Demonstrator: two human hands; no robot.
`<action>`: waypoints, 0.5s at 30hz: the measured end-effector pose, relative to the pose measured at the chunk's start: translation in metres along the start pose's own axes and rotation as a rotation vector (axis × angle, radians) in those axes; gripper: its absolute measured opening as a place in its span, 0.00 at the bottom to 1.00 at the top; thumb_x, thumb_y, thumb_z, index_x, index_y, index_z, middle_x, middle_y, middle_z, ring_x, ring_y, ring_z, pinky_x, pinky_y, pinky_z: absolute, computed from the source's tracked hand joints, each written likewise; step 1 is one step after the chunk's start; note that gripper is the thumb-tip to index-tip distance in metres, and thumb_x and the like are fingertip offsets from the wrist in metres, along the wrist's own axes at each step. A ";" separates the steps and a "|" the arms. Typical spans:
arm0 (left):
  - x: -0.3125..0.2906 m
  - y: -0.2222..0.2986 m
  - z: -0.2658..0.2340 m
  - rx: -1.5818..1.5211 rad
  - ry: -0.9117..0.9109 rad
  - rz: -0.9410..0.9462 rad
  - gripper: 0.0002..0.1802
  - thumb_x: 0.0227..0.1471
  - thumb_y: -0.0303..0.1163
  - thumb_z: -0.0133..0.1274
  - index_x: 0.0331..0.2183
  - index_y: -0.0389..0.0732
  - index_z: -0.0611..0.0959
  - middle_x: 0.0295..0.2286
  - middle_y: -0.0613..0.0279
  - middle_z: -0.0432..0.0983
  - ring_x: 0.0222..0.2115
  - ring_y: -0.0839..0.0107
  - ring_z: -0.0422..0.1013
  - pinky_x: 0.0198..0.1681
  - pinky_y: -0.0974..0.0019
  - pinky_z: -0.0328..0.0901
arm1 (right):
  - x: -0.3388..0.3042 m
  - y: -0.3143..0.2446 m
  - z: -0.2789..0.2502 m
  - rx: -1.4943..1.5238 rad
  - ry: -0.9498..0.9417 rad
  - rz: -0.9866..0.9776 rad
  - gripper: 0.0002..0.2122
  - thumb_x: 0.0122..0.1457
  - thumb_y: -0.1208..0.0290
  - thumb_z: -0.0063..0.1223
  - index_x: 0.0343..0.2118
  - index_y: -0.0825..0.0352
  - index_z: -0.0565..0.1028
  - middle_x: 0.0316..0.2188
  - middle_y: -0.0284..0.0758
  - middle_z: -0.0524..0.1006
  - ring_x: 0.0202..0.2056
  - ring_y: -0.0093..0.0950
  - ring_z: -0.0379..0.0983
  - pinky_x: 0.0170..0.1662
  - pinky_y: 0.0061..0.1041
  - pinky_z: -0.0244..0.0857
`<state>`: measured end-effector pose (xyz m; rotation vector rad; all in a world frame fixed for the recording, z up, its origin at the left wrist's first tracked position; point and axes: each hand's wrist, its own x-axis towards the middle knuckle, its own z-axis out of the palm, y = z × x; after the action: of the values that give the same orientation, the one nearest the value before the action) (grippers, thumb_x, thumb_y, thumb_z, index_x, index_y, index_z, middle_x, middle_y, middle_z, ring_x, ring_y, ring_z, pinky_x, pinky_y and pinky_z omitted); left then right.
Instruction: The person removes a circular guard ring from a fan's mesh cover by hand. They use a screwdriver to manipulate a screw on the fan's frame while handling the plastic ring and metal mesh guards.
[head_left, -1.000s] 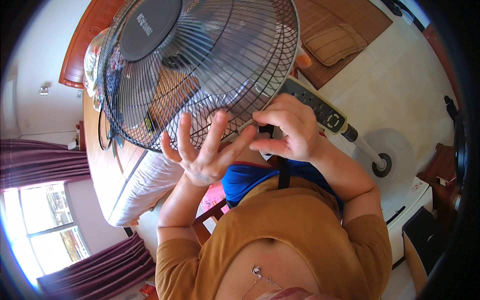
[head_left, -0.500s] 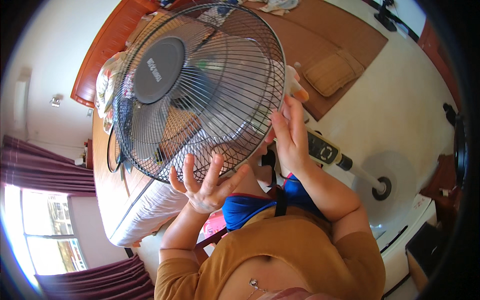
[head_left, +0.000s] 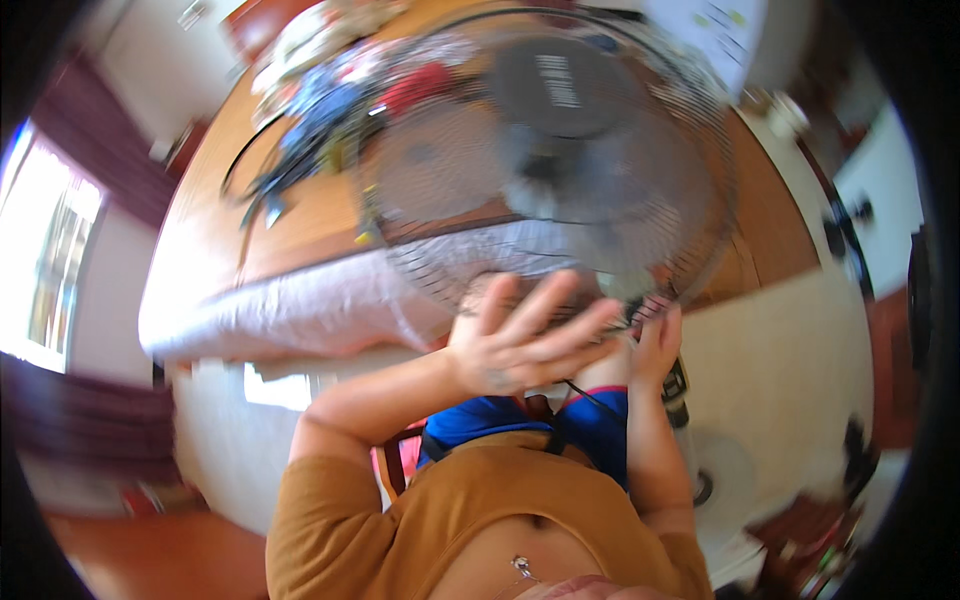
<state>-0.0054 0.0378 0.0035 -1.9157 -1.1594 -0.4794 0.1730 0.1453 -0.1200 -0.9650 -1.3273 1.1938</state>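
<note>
A pedestal fan's round wire guard (head_left: 450, 285) with a dark grey centre disc (head_left: 558, 88) fills the upper middle, blurred by motion. Pale translucent blades (head_left: 440, 160) show through the wires. In front of the lower rim, my left hand (head_left: 525, 335) has its fingers spread and grips nothing; whether they touch the wires is unclear. My right hand (head_left: 655, 345) closes on the guard's lower right edge, its fingertips partly blurred. Just below it, the fan's dark control panel (head_left: 677, 382) shows beside my forearm, above the round pale base (head_left: 725, 470).
Beyond the fan is a wooden bed platform (head_left: 210, 220) with a pale cloth (head_left: 310, 310) along its near edge. Dark cables (head_left: 290, 160) and heaped clothes (head_left: 330, 40) lie on it. A curtained window (head_left: 50, 250) is at left. Dark items (head_left: 810, 530) stand at lower right.
The view has swung, and the fan head now appears farther right and up. My left hand has shifted right across the lower rim. My right hand sits lower on the guard's edge.
</note>
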 end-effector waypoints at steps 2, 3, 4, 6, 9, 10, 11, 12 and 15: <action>0.007 0.001 0.010 -0.110 0.094 0.027 0.19 0.45 0.43 0.43 0.42 0.58 0.76 0.54 0.69 0.58 0.53 0.58 0.57 0.50 0.46 0.51 | -0.019 0.022 0.012 -0.676 -0.244 -0.316 0.15 0.58 0.71 0.37 0.47 0.69 0.63 0.36 0.41 0.72 0.35 0.28 0.71 0.37 0.26 0.65; 0.005 0.002 0.012 -0.114 0.095 0.023 0.19 0.44 0.43 0.43 0.41 0.57 0.76 0.54 0.67 0.56 0.53 0.56 0.56 0.49 0.46 0.51 | -0.025 0.030 0.031 -0.774 -0.371 -0.443 0.15 0.57 0.69 0.39 0.47 0.68 0.64 0.37 0.41 0.72 0.36 0.30 0.71 0.38 0.27 0.64; 0.005 0.003 0.014 -0.145 0.120 0.029 0.19 0.43 0.43 0.44 0.40 0.56 0.76 0.55 0.65 0.55 0.54 0.54 0.55 0.49 0.46 0.52 | -0.030 0.028 0.053 -0.793 -0.474 -0.538 0.16 0.57 0.68 0.40 0.47 0.66 0.64 0.38 0.41 0.71 0.37 0.31 0.70 0.39 0.28 0.64; 0.004 0.000 0.015 -0.217 0.126 0.058 0.19 0.43 0.43 0.44 0.40 0.53 0.77 0.54 0.63 0.55 0.54 0.52 0.53 0.50 0.46 0.51 | -0.037 0.020 0.105 -0.771 -0.603 -0.696 0.16 0.55 0.65 0.43 0.46 0.64 0.65 0.40 0.42 0.70 0.39 0.34 0.68 0.41 0.30 0.63; -0.005 0.005 0.024 -0.140 0.289 -0.039 0.14 0.44 0.42 0.45 0.34 0.52 0.79 0.52 0.61 0.59 0.53 0.53 0.54 0.52 0.45 0.51 | -0.039 0.002 0.212 -0.664 -0.643 -0.910 0.18 0.52 0.62 0.47 0.46 0.60 0.66 0.43 0.43 0.68 0.42 0.38 0.66 0.43 0.34 0.61; -0.005 0.003 0.024 -0.130 0.322 -0.047 0.14 0.43 0.42 0.45 0.34 0.51 0.79 0.51 0.62 0.60 0.53 0.53 0.54 0.51 0.46 0.52 | -0.036 -0.008 0.243 -0.660 -0.624 -0.971 0.18 0.51 0.60 0.48 0.46 0.59 0.67 0.44 0.43 0.67 0.43 0.40 0.65 0.44 0.35 0.60; -0.004 0.001 0.022 -0.112 0.315 -0.048 0.15 0.43 0.42 0.45 0.34 0.51 0.79 0.51 0.62 0.60 0.53 0.53 0.54 0.51 0.46 0.52 | -0.029 -0.015 0.269 -0.673 -0.584 -1.019 0.19 0.51 0.59 0.50 0.45 0.58 0.67 0.45 0.43 0.66 0.45 0.41 0.64 0.45 0.36 0.60; -0.005 0.000 0.019 -0.088 0.299 -0.049 0.15 0.43 0.42 0.45 0.34 0.51 0.79 0.51 0.62 0.60 0.53 0.52 0.54 0.51 0.46 0.53 | -0.026 -0.021 0.294 -0.679 -0.550 -1.058 0.19 0.50 0.58 0.51 0.45 0.56 0.68 0.46 0.44 0.66 0.46 0.43 0.63 0.46 0.37 0.59; -0.001 -0.006 0.016 -0.129 0.273 -0.003 0.16 0.43 0.42 0.44 0.35 0.50 0.79 0.51 0.61 0.59 0.53 0.52 0.54 0.51 0.47 0.53 | -0.007 -0.019 0.328 -0.766 -0.489 -1.073 0.21 0.47 0.54 0.55 0.44 0.52 0.69 0.50 0.44 0.64 0.49 0.47 0.61 0.49 0.41 0.57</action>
<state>-0.0123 0.0513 -0.0037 -1.8862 -0.9731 -0.8076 -0.1498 0.0929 -0.0838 -0.2739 -2.3414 0.0404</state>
